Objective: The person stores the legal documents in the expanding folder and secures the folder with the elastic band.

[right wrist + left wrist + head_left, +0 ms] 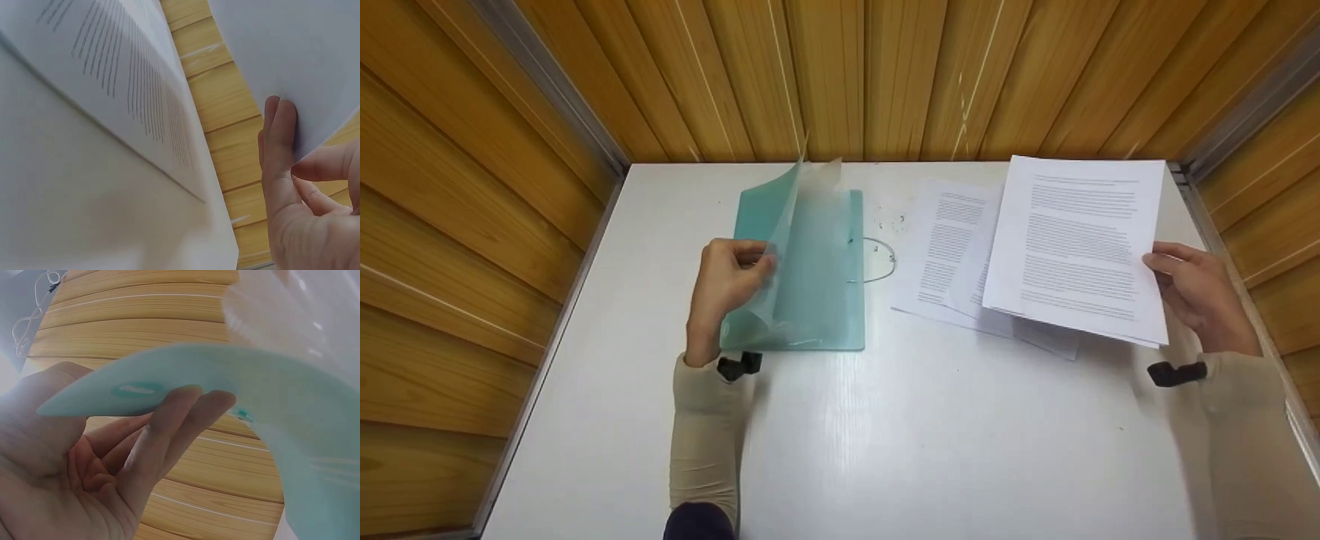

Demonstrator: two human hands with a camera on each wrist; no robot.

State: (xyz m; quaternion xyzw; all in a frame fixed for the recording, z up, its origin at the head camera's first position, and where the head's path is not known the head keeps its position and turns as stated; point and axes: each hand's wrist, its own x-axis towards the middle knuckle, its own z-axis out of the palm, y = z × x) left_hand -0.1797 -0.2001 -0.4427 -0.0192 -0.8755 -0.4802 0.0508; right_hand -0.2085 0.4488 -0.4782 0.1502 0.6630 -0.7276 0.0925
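Observation:
A green folder [855,315] with clear plastic sleeves [817,262] lies spread on the left part of the table. My left hand [733,274] pinches its raised translucent green cover [197,371] between thumb and fingers, and the sheet bends over the fingers in the left wrist view. Over at the right, my right hand [1192,281] pinches the right edge of several printed sheets [1076,247], held above the table. Beneath them, more printed papers [949,247] lie partly covered. In the right wrist view, thumb and fingers grip the paper's edge [315,73].
A thin elastic loop [894,259] sticks out from the folder's right edge. The white table [930,435] is bounded by wood-plank panels [900,82] at the back and both sides. Small dark marks dot the surface near the loop.

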